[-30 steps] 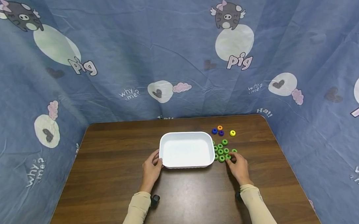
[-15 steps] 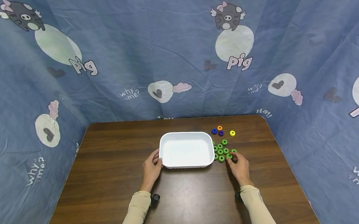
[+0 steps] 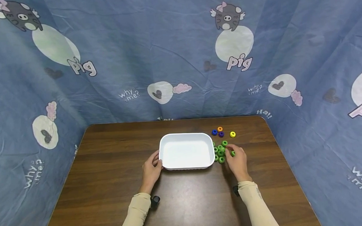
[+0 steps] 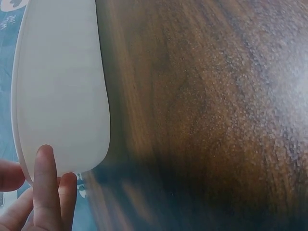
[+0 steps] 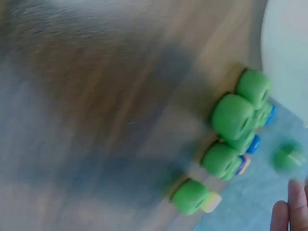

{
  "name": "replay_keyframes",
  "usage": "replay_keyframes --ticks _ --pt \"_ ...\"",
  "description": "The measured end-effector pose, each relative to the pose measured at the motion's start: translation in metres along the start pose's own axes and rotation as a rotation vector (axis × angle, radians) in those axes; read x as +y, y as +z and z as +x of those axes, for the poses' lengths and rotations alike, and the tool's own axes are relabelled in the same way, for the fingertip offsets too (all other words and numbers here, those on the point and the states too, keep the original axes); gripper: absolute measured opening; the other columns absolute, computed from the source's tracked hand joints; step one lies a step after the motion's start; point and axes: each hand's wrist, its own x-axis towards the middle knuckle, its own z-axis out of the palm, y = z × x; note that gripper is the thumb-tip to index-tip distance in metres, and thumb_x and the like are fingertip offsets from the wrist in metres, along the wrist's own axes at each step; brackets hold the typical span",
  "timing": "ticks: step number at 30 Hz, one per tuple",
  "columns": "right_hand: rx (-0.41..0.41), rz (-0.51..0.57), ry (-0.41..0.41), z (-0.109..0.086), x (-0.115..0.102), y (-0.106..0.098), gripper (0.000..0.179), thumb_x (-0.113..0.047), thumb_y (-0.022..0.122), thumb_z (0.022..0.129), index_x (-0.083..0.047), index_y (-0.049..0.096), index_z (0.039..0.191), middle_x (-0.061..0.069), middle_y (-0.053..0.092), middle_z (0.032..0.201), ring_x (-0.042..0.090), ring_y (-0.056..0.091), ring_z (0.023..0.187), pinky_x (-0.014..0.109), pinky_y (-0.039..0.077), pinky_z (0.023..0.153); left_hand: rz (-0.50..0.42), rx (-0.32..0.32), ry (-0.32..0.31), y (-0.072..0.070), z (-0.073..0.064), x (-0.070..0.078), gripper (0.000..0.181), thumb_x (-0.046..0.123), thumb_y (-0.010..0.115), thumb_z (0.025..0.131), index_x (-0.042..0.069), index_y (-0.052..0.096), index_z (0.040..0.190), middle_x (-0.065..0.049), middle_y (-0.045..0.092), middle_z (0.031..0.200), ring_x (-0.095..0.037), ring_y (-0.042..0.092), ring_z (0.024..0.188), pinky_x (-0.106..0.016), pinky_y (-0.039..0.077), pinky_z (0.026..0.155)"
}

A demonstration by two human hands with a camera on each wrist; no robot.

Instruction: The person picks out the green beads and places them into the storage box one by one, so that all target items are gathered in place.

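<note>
A white rectangular tray (image 3: 186, 151) stands on the brown table. At its left end, my left hand (image 3: 151, 170) holds the near corner; in the left wrist view, several fingers (image 4: 45, 185) lie around that tray's (image 4: 62, 96) end wall. My right hand (image 3: 238, 162) is above a cluster of green beads (image 3: 221, 159) by the tray's right end. A green bead (image 3: 222, 149) sits at the tips of its thumb and forefinger. In the right wrist view that bead (image 5: 288, 156) is blurred, off the table; the pinch itself is mostly out of frame.
Behind the green ones lie two blue-to-purple beads (image 3: 214, 132), an orange bead (image 3: 219, 129) and a yellow bead (image 3: 232, 134). A blue patterned curtain (image 3: 179, 60) hangs around the table (image 3: 111, 182) along its back and sides.
My right hand has moved up and left from the near right of the cluster, bringing a green bead with it toward the tray. The left hand and tray stay in place.
</note>
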Motion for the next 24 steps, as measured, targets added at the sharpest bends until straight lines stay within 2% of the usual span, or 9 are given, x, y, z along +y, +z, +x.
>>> replay_keyframes --ticks 3,10,14,19,24 --pt "0.002 -0.003 -0.02 0.001 -0.003 0.002 0.017 -0.005 0.069 0.089 -0.001 0.073 0.105 0.017 0.076 0.099 0.035 0.063 0.092 0.048 0.051 0.081 0.001 -0.001 -0.004 0.0 0.0 0.0 0.046 0.0 0.06 0.093 0.005 0.059 0.138 -0.024 0.068 0.128 -0.035 0.071 0.108 -0.019 0.063 0.07" --pt "-0.045 -0.012 0.018 -0.001 0.002 0.009 0.019 -0.006 0.069 0.09 -0.001 0.073 0.107 0.016 0.075 0.102 0.035 0.062 0.095 0.046 0.051 0.082 0.005 0.004 -0.004 0.0 0.0 -0.001 0.046 -0.002 0.06 0.093 0.004 0.059 0.138 -0.025 0.068 0.127 -0.037 0.071 0.108 -0.021 0.064 0.07" --pt "-0.058 -0.02 0.007 -0.003 0.005 0.014 0.021 -0.005 0.071 0.087 0.0 0.073 0.108 0.017 0.075 0.104 0.035 0.063 0.095 0.049 0.052 0.082 0.004 0.003 -0.019 -0.001 0.0 0.002 0.045 0.0 0.061 0.093 0.005 0.06 0.138 -0.023 0.068 0.128 -0.035 0.071 0.108 -0.02 0.063 0.07" --pt "-0.085 -0.033 0.001 -0.005 0.01 0.019 0.024 -0.004 0.075 0.083 0.001 0.073 0.106 0.019 0.074 0.106 0.038 0.064 0.099 0.052 0.052 0.087 0.001 -0.003 -0.012 -0.001 -0.001 0.003 0.045 0.0 0.06 0.092 0.004 0.06 0.138 -0.024 0.068 0.127 -0.035 0.071 0.108 -0.02 0.063 0.07" --pt "-0.143 -0.031 0.034 -0.009 0.013 0.02 0.024 -0.006 0.076 0.083 0.001 0.073 0.105 0.019 0.073 0.107 0.038 0.064 0.106 0.053 0.053 0.094 0.005 -0.005 -0.019 0.0 -0.002 0.003 0.046 0.001 0.06 0.093 0.006 0.059 0.139 -0.023 0.068 0.128 -0.035 0.071 0.109 -0.019 0.063 0.071"
